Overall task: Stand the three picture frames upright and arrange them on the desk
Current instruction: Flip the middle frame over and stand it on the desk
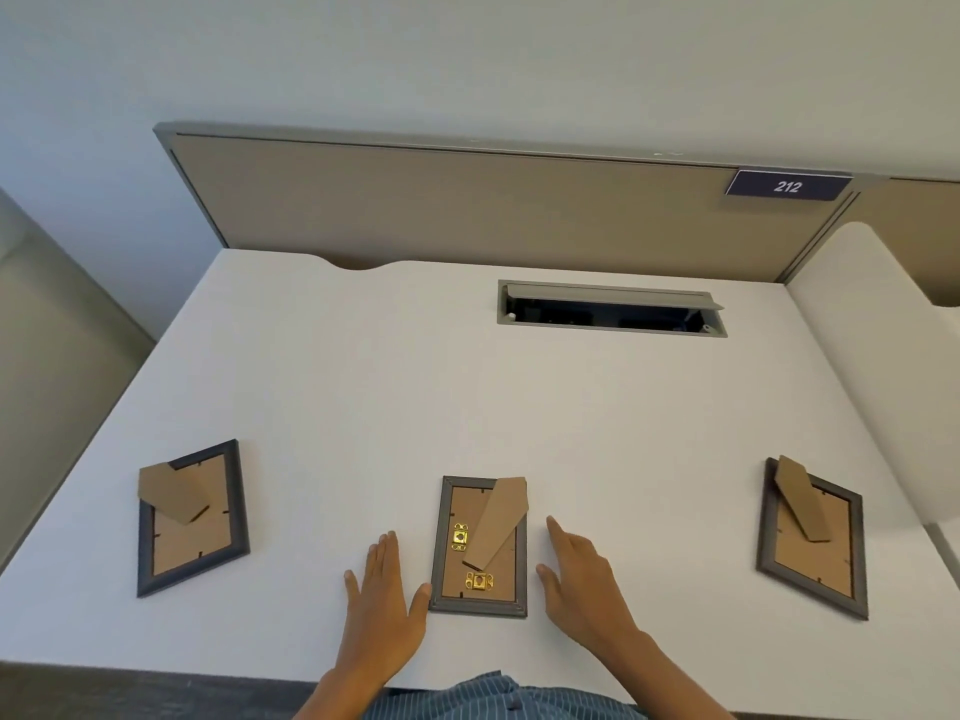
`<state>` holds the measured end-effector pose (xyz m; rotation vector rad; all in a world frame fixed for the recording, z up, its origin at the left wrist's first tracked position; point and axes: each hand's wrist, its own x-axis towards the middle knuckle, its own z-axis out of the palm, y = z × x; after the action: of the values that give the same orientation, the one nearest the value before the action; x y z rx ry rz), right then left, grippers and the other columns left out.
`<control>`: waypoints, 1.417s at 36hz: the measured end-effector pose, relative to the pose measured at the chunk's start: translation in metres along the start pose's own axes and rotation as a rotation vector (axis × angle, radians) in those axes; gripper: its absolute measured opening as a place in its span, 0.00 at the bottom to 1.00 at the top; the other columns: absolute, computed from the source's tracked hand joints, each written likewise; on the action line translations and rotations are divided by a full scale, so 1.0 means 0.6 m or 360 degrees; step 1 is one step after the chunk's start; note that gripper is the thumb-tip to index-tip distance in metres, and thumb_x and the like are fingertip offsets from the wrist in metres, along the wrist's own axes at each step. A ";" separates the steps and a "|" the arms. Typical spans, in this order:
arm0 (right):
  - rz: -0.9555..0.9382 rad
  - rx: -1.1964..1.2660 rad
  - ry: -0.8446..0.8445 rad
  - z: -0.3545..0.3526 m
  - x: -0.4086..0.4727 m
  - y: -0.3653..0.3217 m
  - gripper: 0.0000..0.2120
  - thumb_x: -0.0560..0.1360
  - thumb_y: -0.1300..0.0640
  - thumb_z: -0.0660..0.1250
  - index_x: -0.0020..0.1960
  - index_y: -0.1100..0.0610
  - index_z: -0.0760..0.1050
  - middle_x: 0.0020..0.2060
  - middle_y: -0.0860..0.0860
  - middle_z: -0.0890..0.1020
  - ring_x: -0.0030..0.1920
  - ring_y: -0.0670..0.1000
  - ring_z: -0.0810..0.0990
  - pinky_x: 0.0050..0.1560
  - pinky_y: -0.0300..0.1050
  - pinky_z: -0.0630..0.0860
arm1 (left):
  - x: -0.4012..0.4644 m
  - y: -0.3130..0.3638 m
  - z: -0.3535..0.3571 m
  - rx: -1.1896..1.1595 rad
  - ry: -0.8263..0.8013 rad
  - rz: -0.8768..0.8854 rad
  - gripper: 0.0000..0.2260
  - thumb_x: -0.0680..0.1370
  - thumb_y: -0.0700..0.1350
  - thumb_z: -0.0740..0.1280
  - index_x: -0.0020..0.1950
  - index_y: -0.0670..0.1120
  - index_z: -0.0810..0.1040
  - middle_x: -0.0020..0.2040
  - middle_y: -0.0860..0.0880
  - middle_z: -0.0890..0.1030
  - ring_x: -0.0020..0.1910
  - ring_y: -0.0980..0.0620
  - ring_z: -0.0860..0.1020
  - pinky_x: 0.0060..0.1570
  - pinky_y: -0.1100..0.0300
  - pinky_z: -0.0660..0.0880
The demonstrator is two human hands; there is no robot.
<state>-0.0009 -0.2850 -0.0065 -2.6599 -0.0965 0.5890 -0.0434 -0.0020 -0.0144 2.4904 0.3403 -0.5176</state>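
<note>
Head view: white desk [467,387], three grey picture frames lying face down, cardboard backs up, easel stands folded out across the backs. Middle frame [480,548] at 6 o'clock near the front edge, long side running 12 to 6, two brass hangers visible on its backing. Left frame [192,517] at 8 o'clock, rotated, well apart from the middle one. Right frame [813,537] at 4 o'clock, also rotated, well apart. Left hand [382,600] flat on the desk at 9 o'clock of the middle frame, fingers straight and close together, thumb spread, thumb tip touching or almost touching the frame's lower left edge. Right hand [584,579] at 3 o'clock of the middle frame, fingers extended and relaxed, holding nothing, just beside the frame without contact. Open cable hatch [610,309] at 1 o'clock toward the rear. Beige partition panel [467,205] along the back at 12 o'clock, number plate [787,186] reading 212 at its upper right.
</note>
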 end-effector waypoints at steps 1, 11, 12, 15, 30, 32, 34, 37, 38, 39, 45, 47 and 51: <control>0.0025 0.0062 -0.0006 0.002 -0.002 -0.007 0.33 0.88 0.48 0.61 0.89 0.54 0.53 0.81 0.54 0.71 0.80 0.56 0.70 0.78 0.50 0.68 | -0.002 0.006 -0.001 -0.0026 -0.0013 -0.0015 0.37 0.85 0.57 0.57 0.84 0.48 0.36 0.86 0.50 0.43 0.85 0.49 0.42 0.81 0.43 0.36; 0.0226 0.0373 -0.0137 0.018 -0.027 -0.063 0.34 0.86 0.48 0.65 0.87 0.54 0.57 0.79 0.54 0.74 0.78 0.57 0.72 0.76 0.52 0.73 | -0.032 0.041 0.015 -0.0101 -0.0127 0.0027 0.35 0.85 0.57 0.58 0.85 0.52 0.40 0.86 0.51 0.48 0.85 0.51 0.45 0.80 0.41 0.34; 0.0253 0.0396 -0.0146 0.020 -0.029 -0.067 0.34 0.85 0.48 0.65 0.87 0.54 0.58 0.79 0.54 0.75 0.78 0.56 0.73 0.74 0.49 0.73 | -0.036 0.046 0.016 -0.0112 -0.0130 0.0032 0.35 0.85 0.56 0.58 0.85 0.52 0.41 0.86 0.51 0.49 0.85 0.51 0.46 0.80 0.42 0.35; 0.0298 0.0544 -0.0142 0.024 -0.035 -0.081 0.30 0.84 0.50 0.69 0.82 0.55 0.65 0.74 0.50 0.79 0.69 0.50 0.79 0.55 0.25 0.75 | -0.049 0.063 0.018 -0.0161 -0.0145 0.0063 0.34 0.85 0.54 0.60 0.85 0.51 0.43 0.86 0.51 0.51 0.85 0.50 0.47 0.81 0.41 0.37; 0.0699 0.1623 -0.0079 -0.009 -0.029 -0.084 0.38 0.79 0.62 0.77 0.83 0.52 0.64 0.74 0.55 0.79 0.67 0.54 0.78 0.59 0.45 0.76 | -0.048 0.102 0.001 -0.0524 -0.0107 0.0060 0.39 0.79 0.36 0.72 0.83 0.50 0.53 0.76 0.47 0.63 0.72 0.54 0.67 0.67 0.71 0.65; 0.0700 0.1663 -0.0085 -0.012 -0.030 -0.082 0.35 0.78 0.65 0.76 0.81 0.53 0.66 0.71 0.53 0.79 0.68 0.55 0.79 0.64 0.51 0.78 | -0.043 0.097 -0.001 -0.0571 -0.0065 0.0043 0.37 0.78 0.34 0.72 0.81 0.50 0.57 0.74 0.47 0.64 0.66 0.57 0.68 0.54 0.84 0.65; 0.0678 0.1690 -0.0095 -0.015 -0.031 -0.081 0.33 0.78 0.67 0.75 0.79 0.53 0.70 0.69 0.52 0.79 0.65 0.54 0.81 0.68 0.55 0.81 | -0.038 0.091 -0.006 -0.0593 -0.0019 0.0062 0.35 0.77 0.32 0.73 0.80 0.50 0.62 0.72 0.47 0.65 0.65 0.56 0.68 0.55 0.84 0.66; 0.0610 0.1731 -0.0093 -0.022 -0.032 -0.079 0.29 0.77 0.71 0.75 0.74 0.53 0.75 0.68 0.52 0.81 0.63 0.52 0.83 0.61 0.49 0.84 | -0.033 0.087 -0.018 -0.0588 0.0015 0.0104 0.32 0.76 0.33 0.75 0.75 0.52 0.68 0.68 0.49 0.67 0.67 0.51 0.72 0.67 0.66 0.71; 0.0585 0.1739 -0.0097 -0.026 -0.032 -0.079 0.29 0.77 0.71 0.75 0.74 0.53 0.75 0.68 0.52 0.82 0.64 0.53 0.83 0.57 0.46 0.83 | -0.031 0.087 -0.022 -0.0597 0.0012 0.0114 0.31 0.75 0.32 0.75 0.73 0.52 0.69 0.67 0.49 0.68 0.67 0.49 0.73 0.67 0.62 0.74; 0.0559 0.1735 -0.0099 -0.030 -0.032 -0.080 0.30 0.76 0.72 0.75 0.74 0.52 0.76 0.68 0.52 0.82 0.64 0.54 0.83 0.54 0.43 0.82 | -0.030 0.087 -0.026 -0.0610 0.0010 0.0126 0.30 0.75 0.32 0.75 0.73 0.52 0.70 0.67 0.48 0.69 0.67 0.48 0.75 0.67 0.60 0.75; 0.0357 0.1626 -0.0045 -0.051 -0.030 -0.080 0.27 0.76 0.69 0.78 0.69 0.47 0.80 0.67 0.52 0.83 0.63 0.53 0.84 0.52 0.41 0.83 | -0.015 0.092 -0.055 -0.0682 0.0102 0.0298 0.24 0.76 0.34 0.76 0.69 0.48 0.77 0.63 0.47 0.75 0.60 0.48 0.81 0.61 0.64 0.79; 0.0262 0.1584 -0.0015 -0.060 -0.027 -0.079 0.28 0.74 0.71 0.79 0.67 0.47 0.83 0.69 0.49 0.81 0.63 0.51 0.85 0.57 0.42 0.85 | -0.007 0.094 -0.066 -0.0675 0.0138 0.0373 0.22 0.76 0.35 0.76 0.68 0.49 0.78 0.60 0.48 0.76 0.57 0.48 0.81 0.57 0.69 0.78; 0.0140 0.1460 0.0119 -0.081 -0.015 -0.088 0.25 0.74 0.70 0.80 0.65 0.48 0.85 0.68 0.47 0.80 0.63 0.49 0.86 0.65 0.42 0.83 | 0.014 0.100 -0.090 -0.0582 0.0161 0.0501 0.19 0.77 0.39 0.75 0.67 0.49 0.80 0.57 0.50 0.77 0.54 0.55 0.81 0.54 0.75 0.76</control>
<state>0.0120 -0.2567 0.0585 -1.7908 0.2561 0.4149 0.0006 -0.0181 0.0519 2.1606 0.0672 -0.1809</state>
